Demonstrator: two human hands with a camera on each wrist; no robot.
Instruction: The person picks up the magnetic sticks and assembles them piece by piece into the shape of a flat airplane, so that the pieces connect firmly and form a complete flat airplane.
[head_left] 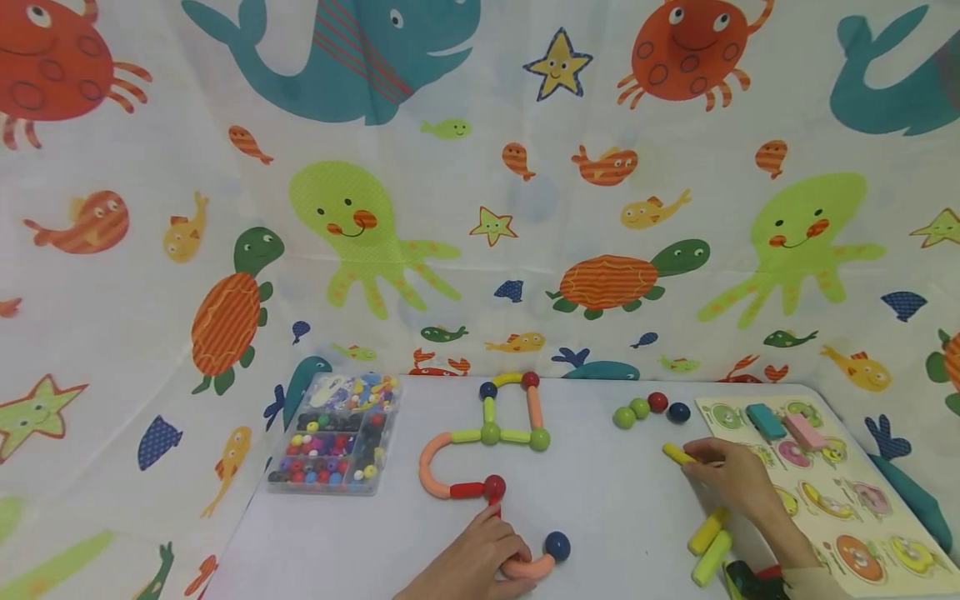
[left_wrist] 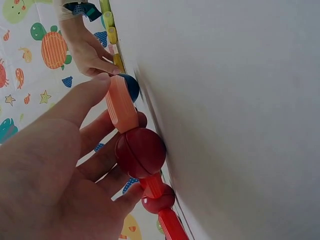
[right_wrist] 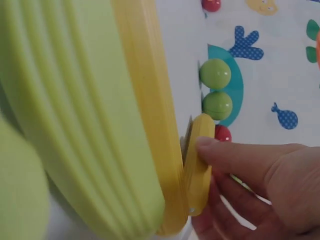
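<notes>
Desk (head_left: 615, 517) across the lower frame, sea-creature cloth behind. Left hand (head_left: 480, 562) at bottom centre, fingers curled round a pink curved rod (head_left: 528, 568) tipped by a blue ball (head_left: 557, 546). Right hand (head_left: 738, 479) at lower right, pinching a yellow rod (head_left: 677, 453); two more rods (head_left: 708, 543) just below. Four loose balls (head_left: 651, 409) above. Puzzle board (head_left: 892, 521) at far right, under that wrist. Bead box (head_left: 337, 442) at centre left, compartments full of mixed beads.
</notes>
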